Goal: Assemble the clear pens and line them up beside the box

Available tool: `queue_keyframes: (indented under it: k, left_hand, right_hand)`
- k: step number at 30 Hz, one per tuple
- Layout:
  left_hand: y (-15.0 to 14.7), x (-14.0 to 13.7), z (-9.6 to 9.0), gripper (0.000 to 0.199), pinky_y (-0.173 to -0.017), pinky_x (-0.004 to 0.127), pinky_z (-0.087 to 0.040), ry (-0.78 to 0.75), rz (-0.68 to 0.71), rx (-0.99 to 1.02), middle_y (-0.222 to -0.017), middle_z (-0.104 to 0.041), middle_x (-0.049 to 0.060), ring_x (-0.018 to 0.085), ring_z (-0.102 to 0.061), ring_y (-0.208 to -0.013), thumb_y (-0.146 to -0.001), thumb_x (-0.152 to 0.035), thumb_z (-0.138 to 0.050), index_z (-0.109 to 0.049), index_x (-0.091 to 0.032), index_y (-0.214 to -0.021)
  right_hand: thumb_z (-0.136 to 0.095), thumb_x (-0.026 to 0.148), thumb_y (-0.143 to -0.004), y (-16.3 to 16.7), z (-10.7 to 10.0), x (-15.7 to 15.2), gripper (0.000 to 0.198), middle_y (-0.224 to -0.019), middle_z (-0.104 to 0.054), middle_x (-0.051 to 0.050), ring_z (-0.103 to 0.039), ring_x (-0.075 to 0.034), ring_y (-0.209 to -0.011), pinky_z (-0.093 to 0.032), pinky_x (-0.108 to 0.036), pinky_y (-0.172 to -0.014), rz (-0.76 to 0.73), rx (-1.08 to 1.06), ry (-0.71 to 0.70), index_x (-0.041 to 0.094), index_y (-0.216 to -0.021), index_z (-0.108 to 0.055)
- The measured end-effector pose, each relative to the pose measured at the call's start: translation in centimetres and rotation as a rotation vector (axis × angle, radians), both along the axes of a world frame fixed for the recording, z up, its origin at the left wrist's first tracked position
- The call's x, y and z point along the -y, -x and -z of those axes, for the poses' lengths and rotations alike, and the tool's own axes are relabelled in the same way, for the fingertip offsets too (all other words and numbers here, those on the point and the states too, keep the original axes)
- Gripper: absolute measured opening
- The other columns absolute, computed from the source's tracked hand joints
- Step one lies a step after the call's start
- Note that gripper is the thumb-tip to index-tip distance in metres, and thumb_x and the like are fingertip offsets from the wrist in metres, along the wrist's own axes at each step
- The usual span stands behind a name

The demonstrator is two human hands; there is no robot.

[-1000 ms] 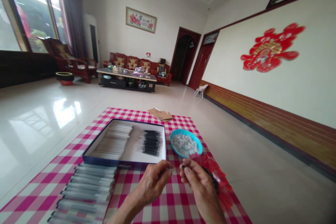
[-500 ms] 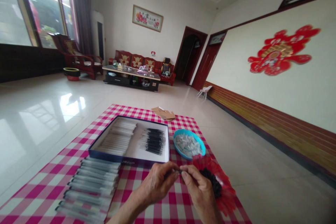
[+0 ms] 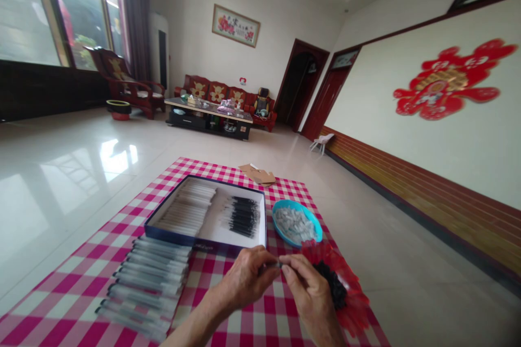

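My left hand [image 3: 249, 277] is closed, thumb and fingers pinching a thin pen part [image 3: 277, 264], most of which the fingers hide. Its dark tip meets the pinched fingertips of my right hand [image 3: 308, 290], which is also closed on it. Beside my right hand lies a red plastic bag [image 3: 358, 312] with small black pieces [image 3: 337, 284] heaped in it. To the left, clear pen barrels with black ends [image 3: 142, 282] lie in a stacked row. Behind my hands stands a shallow box [image 3: 220, 248] holding white-clear tubes [image 3: 189, 206] and thin black rods [image 3: 243, 217].
A blue bowl [image 3: 318, 232] full of small translucent pieces [image 3: 293, 223] stands right of the box. Flat brown cardboard [image 3: 257, 174] lies at the far edge of the checked tablecloth [image 3: 77, 287]. Beyond are a coffee table [image 3: 207, 115], a sofa [image 3: 203, 87] and a small chair [image 3: 321, 142].
The view has shifted slightly, so the room and table appear further right. Both hands stay together at the small part, with only slight finger movement.
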State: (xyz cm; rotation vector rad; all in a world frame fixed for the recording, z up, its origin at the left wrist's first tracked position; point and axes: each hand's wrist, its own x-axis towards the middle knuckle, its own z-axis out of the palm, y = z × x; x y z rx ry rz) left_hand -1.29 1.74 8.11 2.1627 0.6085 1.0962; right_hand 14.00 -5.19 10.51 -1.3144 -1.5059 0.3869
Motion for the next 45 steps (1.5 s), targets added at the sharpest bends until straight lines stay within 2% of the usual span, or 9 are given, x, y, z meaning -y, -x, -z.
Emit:
queue_keyframes:
  k: [3, 7, 10, 16, 19, 24, 30, 38, 45]
  left_hand:
    - [0.1, -0.1, -0.1, 0.013, -0.057, 0.021, -0.036, 0.002, 0.003, -0.02, -0.069, -0.061, 0.002, 0.012, -0.056, -0.062, -0.085, -0.019, -0.056, -0.068, -0.015, -0.082]
    - [0.4, -0.1, -0.5, 0.013, -0.058, 0.02, -0.036, 0.0, 0.039, -0.034, -0.069, -0.059, 0.001, 0.01, -0.055, -0.061, -0.085, -0.017, -0.055, -0.067, -0.016, -0.08]
    - [0.6, -0.1, -0.7, 0.014, -0.057, 0.02, -0.035, -0.004, 0.057, -0.05, -0.07, -0.06, 0.001, 0.01, -0.054, -0.061, -0.085, -0.016, -0.054, -0.066, -0.016, -0.077]
    - [0.4, -0.1, -0.6, 0.017, -0.055, 0.021, -0.034, -0.027, 0.045, -0.077, -0.066, -0.058, 0.001, 0.01, -0.052, -0.059, -0.085, -0.016, -0.053, -0.064, -0.015, -0.072]
    - [0.3, -0.1, -0.4, 0.019, -0.055, 0.022, -0.033, -0.043, 0.047, -0.086, -0.065, -0.056, 0.001, 0.01, -0.05, -0.058, -0.085, -0.015, -0.052, -0.063, -0.015, -0.07]
    - [0.3, -0.2, -0.2, 0.023, -0.055, 0.022, -0.033, -0.05, 0.053, -0.094, -0.064, -0.055, 0.0, 0.01, -0.049, -0.057, -0.088, -0.017, -0.049, -0.063, -0.015, -0.07]
    - [0.4, -0.4, -0.1, 0.026, -0.055, 0.022, -0.033, -0.073, 0.107, -0.104, -0.064, -0.056, 0.001, 0.01, -0.05, -0.058, -0.091, -0.019, -0.046, -0.062, -0.014, -0.071]
    - [0.3, -0.4, 0.3, 0.028, -0.057, 0.022, -0.036, -0.12, 0.089, -0.085, -0.066, -0.056, 0.002, 0.011, -0.051, -0.06, -0.092, -0.022, -0.044, -0.065, -0.015, -0.074]
    - [0.5, -0.4, -0.2, 0.023, -0.058, 0.021, -0.037, -0.081, 0.081, -0.121, -0.069, -0.06, 0.003, 0.012, -0.055, -0.062, -0.09, -0.018, -0.048, -0.066, -0.014, -0.076]
  right_hand:
    - [-0.06, 0.032, -0.083, -0.5, 0.1, -0.1, 0.017, -0.087, -0.069, -0.006, -0.066, -0.02, -0.08, -0.053, -0.024, -0.07, -0.04, -0.008, 0.081, 0.021, -0.091, -0.071]
    - [-0.06, 0.039, -0.082, -1.3, -0.1, -0.3, 0.023, -0.065, -0.063, 0.0, -0.058, -0.014, -0.056, -0.047, -0.022, -0.052, -0.082, -0.022, 0.239, 0.018, -0.086, -0.069]
    - [-0.057, 0.041, -0.084, -1.7, -0.4, -0.5, 0.025, -0.058, -0.058, 0.002, -0.053, -0.012, -0.052, -0.043, -0.022, -0.05, -0.118, 0.029, 0.294, 0.018, -0.083, -0.067]
    - [-0.046, 0.031, -0.091, -1.4, -0.1, -0.7, 0.022, -0.074, -0.06, -0.002, -0.057, -0.016, -0.069, -0.044, -0.026, -0.066, -0.084, 0.349, 0.059, 0.02, -0.076, -0.059]
    - [-0.041, 0.029, -0.093, -1.0, 0.6, -1.0, 0.027, -0.069, -0.056, -0.001, -0.055, -0.015, -0.065, -0.042, -0.026, -0.064, -0.034, 0.429, -0.001, 0.021, -0.07, -0.054]
    - [-0.039, 0.033, -0.095, -0.5, 1.0, -1.1, 0.035, -0.058, -0.045, 0.004, -0.046, -0.012, -0.053, -0.036, -0.023, -0.053, 0.028, 0.369, 0.08, 0.022, -0.062, -0.044]
    - [-0.035, 0.029, -0.095, -0.8, 0.7, -0.6, 0.029, -0.072, -0.055, -0.001, -0.054, -0.015, -0.067, -0.041, -0.026, -0.065, -0.084, 0.398, 0.093, 0.021, -0.072, -0.05]
    - [-0.039, 0.038, -0.094, 0.1, 1.4, -0.8, 0.04, -0.051, -0.044, 0.004, -0.042, -0.012, -0.048, -0.034, -0.024, -0.048, 0.079, 0.238, 0.14, 0.022, -0.058, -0.043]
    - [-0.041, 0.029, -0.093, -0.4, 1.2, -0.3, 0.02, -0.08, -0.059, -0.003, -0.056, -0.018, -0.075, -0.044, -0.028, -0.071, -0.05, 0.339, 0.061, 0.022, -0.081, -0.055]
